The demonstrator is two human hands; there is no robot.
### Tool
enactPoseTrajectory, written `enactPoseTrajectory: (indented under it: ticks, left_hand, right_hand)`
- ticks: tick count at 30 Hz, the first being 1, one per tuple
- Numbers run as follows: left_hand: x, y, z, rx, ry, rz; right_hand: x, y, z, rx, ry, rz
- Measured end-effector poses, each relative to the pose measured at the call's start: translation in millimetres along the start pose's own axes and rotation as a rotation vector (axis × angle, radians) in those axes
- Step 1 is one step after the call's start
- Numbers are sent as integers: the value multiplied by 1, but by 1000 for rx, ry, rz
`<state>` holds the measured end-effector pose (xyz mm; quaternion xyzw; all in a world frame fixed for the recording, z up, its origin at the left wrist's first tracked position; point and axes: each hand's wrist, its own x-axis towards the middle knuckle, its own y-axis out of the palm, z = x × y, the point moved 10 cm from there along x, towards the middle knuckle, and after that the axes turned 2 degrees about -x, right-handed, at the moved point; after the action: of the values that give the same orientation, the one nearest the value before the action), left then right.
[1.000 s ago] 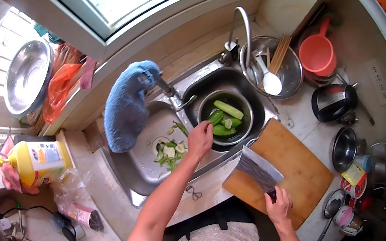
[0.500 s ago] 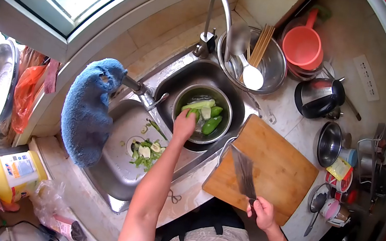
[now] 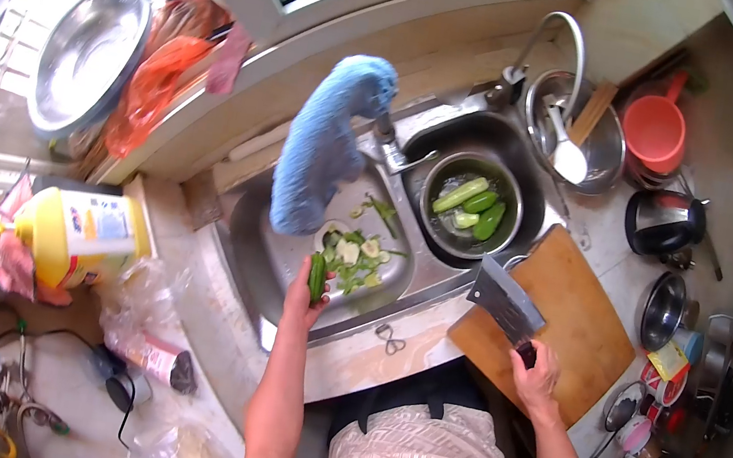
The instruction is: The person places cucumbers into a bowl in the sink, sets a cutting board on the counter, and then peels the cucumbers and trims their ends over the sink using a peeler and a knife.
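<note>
My left hand (image 3: 308, 297) is closed around a long green pepper (image 3: 317, 277), held over the near edge of the left sink basin (image 3: 252, 240). Vegetable scraps (image 3: 350, 257), green bits and pale slices, lie in that basin beside the hand. My right hand (image 3: 536, 375) grips the handle of a cleaver (image 3: 508, 301). Its broad blade points up and left over the wooden cutting board (image 3: 582, 332). In the right basin sits a metal bowl (image 3: 425, 229) with water, a pale peeled vegetable (image 3: 460, 194) and several green peppers (image 3: 489, 220).
A blue cloth (image 3: 326, 151) wraps the faucet above the left basin. Scissors (image 3: 388, 339) lie on the counter's front edge. A steel bowl (image 3: 609, 162) with utensils, a red dipper (image 3: 654, 131) and a kettle (image 3: 665, 224) stand at the right. At left is a yellow jug (image 3: 87, 240).
My left hand has come out of the metal bowl and moved left over the left basin with the green pepper. The view has turned left. The cleaver stays in my right hand.
</note>
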<state>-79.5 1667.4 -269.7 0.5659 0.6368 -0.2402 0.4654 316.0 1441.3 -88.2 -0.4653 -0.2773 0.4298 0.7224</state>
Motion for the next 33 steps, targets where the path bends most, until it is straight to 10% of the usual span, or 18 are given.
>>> enactPoseTrajectory:
  ticks: [15, 21, 33]
  left_hand:
    - [-48, 4, 1, -278, 0, 305]
    - [-51, -25, 4, -86, 218, 153]
    - [-70, -8, 118, 120, -100, 367]
  right_hand:
    - [-9, 0, 49, -104, -134, -121]
    - [-20, 119, 169, 145, -293, 302]
    - [-12, 162, 175, 397, -249, 502]
